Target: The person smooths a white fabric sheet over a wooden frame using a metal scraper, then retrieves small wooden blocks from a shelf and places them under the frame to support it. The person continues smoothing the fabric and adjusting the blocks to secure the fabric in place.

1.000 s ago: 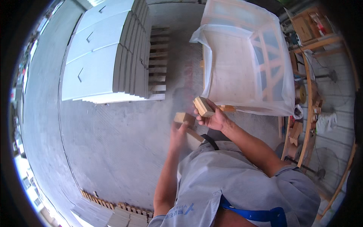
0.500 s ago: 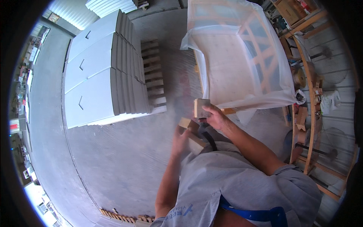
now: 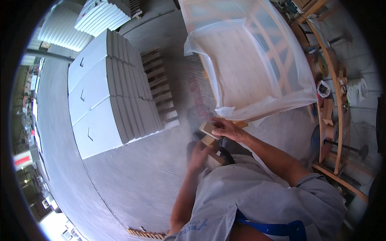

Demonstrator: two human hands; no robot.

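My right hand [image 3: 227, 129] grips a small light wooden block [image 3: 206, 128] in front of my chest. My left hand [image 3: 200, 154] holds another wooden block [image 3: 209, 141] just below it, with a further block [image 3: 214, 160] pressed against my grey shirt. The two upper blocks nearly touch. Just beyond my hands stands a wooden crate [image 3: 245, 76] lined with clear plastic sheet; its near rim is close to my right hand.
A tall stack of flat white boxes [image 3: 108, 96] sits on a wooden pallet [image 3: 161, 90] at left. More white stacks [image 3: 102, 16] stand farther back. A wooden rack [image 3: 335, 108] with tape rolls and clutter runs along the right. Grey concrete floor [image 3: 132, 176] lies below.
My view has shifted, so the crate and box stack appear larger and lower. Both hands have come closer together and lower, bringing the blocks near each other.
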